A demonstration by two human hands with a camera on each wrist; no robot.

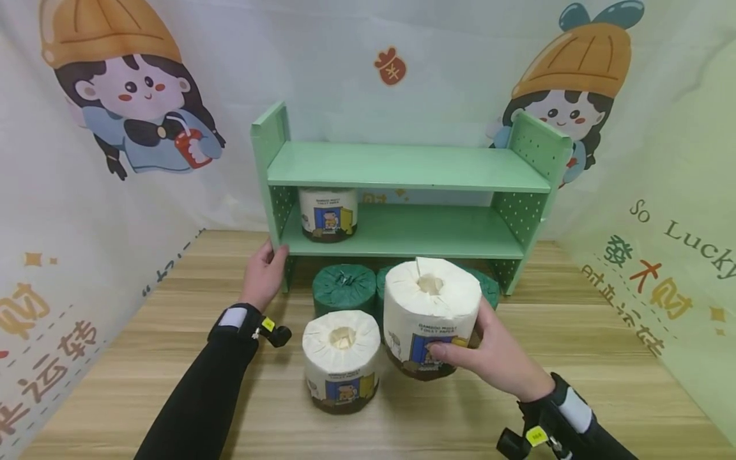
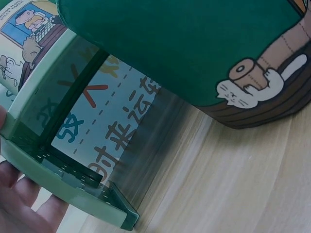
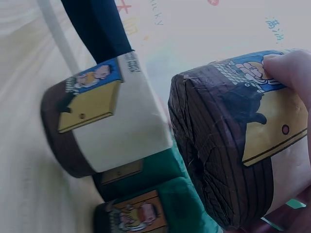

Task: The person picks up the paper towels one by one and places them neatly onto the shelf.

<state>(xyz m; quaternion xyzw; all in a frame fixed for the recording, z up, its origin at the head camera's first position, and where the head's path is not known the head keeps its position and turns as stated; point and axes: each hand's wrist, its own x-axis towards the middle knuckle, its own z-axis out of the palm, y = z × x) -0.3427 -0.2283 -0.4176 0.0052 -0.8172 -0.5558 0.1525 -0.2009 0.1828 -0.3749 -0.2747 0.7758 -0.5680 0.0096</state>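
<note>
My right hand (image 1: 500, 351) grips a white-wrapped toilet paper roll (image 1: 431, 319), thumb across its printed front. In the right wrist view the roll's brown underside (image 3: 194, 155) shows, raised off the table. My left hand (image 1: 264, 275) holds the left side panel of a green two-tier shelf (image 1: 402, 166); in the left wrist view its fingers (image 2: 29, 191) curl about the panel's edge. A second white roll (image 1: 342, 364) stands upright on the table between the hands. Another white roll (image 1: 329, 215) sits at the left end of the shelf's lower board.
Green-wrapped rolls (image 1: 345, 287) stand in a row on the wooden table (image 1: 276, 396) at the shelf's front, partly hidden behind the held roll. A printed cloth (image 1: 345, 83) with cartoon figures hangs behind the shelf and along both sides.
</note>
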